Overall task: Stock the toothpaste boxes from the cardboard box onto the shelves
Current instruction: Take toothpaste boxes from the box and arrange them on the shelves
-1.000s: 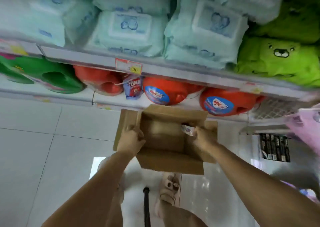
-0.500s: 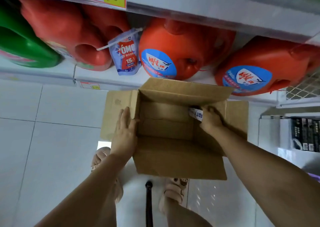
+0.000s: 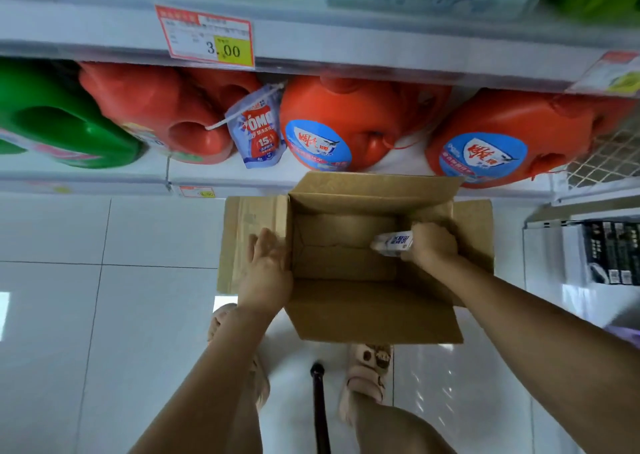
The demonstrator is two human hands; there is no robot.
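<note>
An open brown cardboard box [image 3: 374, 311] sits on the white tiled floor in front of the bottom shelf, its flaps spread outward. Its inside shows bare cardboard. My right hand [image 3: 433, 245] reaches into the right side of the box and grips a white toothpaste box [image 3: 393, 243] with blue and red print, held just above the box's bottom. My left hand [image 3: 268, 270] rests flat, fingers straight, on the left flap and left rim of the box.
The bottom shelf [image 3: 104, 176] behind the box holds red detergent jugs [image 3: 349, 124], a green jug [image 3: 59, 127] and a hanging blue refill pouch [image 3: 258, 131]. A price tag [image 3: 207, 36] hangs above. Black packets [image 3: 611, 252] lie at right. My sandalled feet [image 3: 367, 374] stand below.
The view has tilted down and drawn closer to the box. My right hand has lifted the toothpaste box away from the box's right wall. My left hand stays on the left flap.
</note>
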